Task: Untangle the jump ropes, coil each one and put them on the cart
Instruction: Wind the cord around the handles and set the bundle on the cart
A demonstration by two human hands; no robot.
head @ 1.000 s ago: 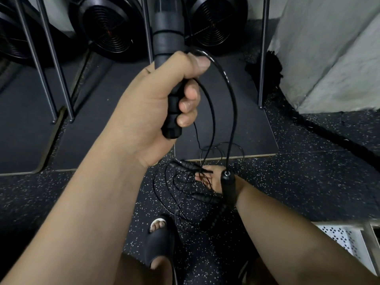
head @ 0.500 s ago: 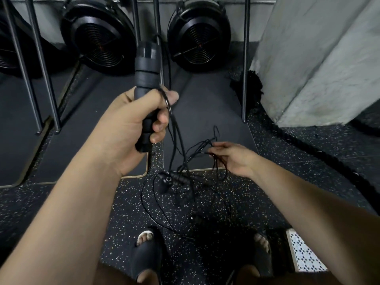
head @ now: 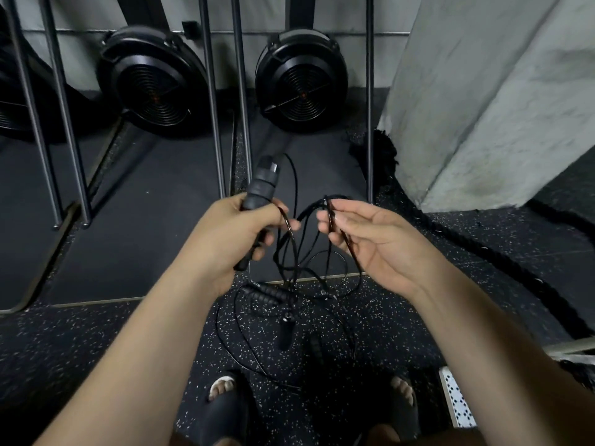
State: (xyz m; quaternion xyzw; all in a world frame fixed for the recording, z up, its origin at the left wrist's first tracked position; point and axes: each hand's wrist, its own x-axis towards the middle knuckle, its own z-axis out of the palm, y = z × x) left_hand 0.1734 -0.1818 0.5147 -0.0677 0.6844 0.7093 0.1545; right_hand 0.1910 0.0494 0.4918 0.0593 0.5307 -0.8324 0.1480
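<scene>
My left hand is closed around a thick black jump-rope handle held upright, with a loop of thin black cord under its thumb. My right hand pinches a strand of the same cord between thumb and fingers, palm up. Between the two hands hangs a tangle of black cords. Below it, on the speckled floor, lie more loops and several black handles. A corner of the white perforated cart shows at the lower right.
Two black fan wheels stand at the back behind metal rails. Black mats cover the floor there. A concrete pillar rises at the right, with a thick black rope curving round it. My sandalled feet are below.
My left hand came down with the handle. My right hand rose from the pile on the floor and turned palm up, lifting a strand of cord level with the left hand.
</scene>
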